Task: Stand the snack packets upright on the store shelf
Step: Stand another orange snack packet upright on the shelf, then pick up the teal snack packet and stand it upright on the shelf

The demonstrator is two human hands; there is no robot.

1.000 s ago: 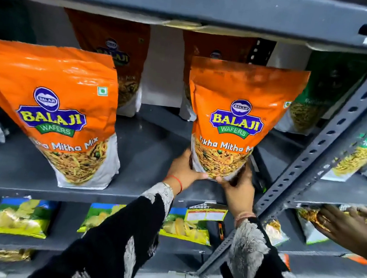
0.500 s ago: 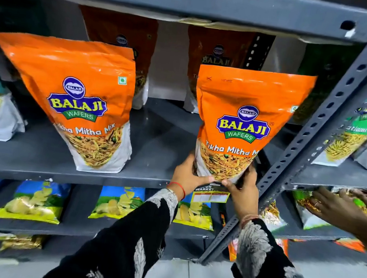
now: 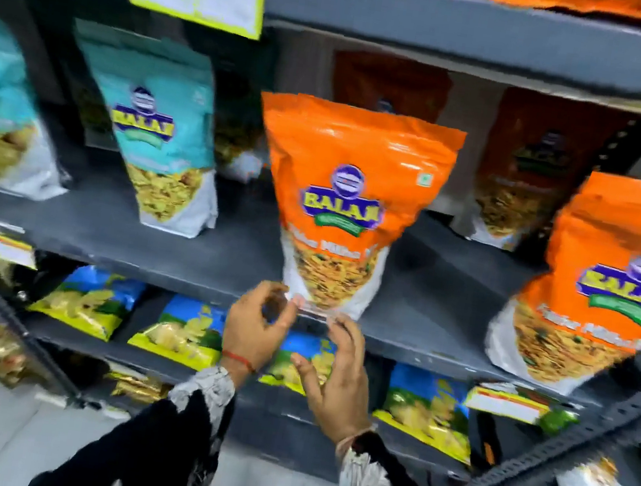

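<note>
Bare shelf [image 3: 439, 302] lies open between the two orange packets [image 3: 351, 206]

— How's the light?
— Bright and even from above; glare streaks the front orange packet [image 3: 354, 189].
— Sharp?
— No, motion blur smears everything. Back packets sit in shadow under the shelf [image 3: 468, 23], and uprights bow at the edges.

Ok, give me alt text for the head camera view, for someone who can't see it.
Two hands, left hand and right hand, reach for the base of an upright orange Balaji snack packet at the front edge of a grey metal shelf. Teal packets stand left; another orange packet leans on the right.
</note>
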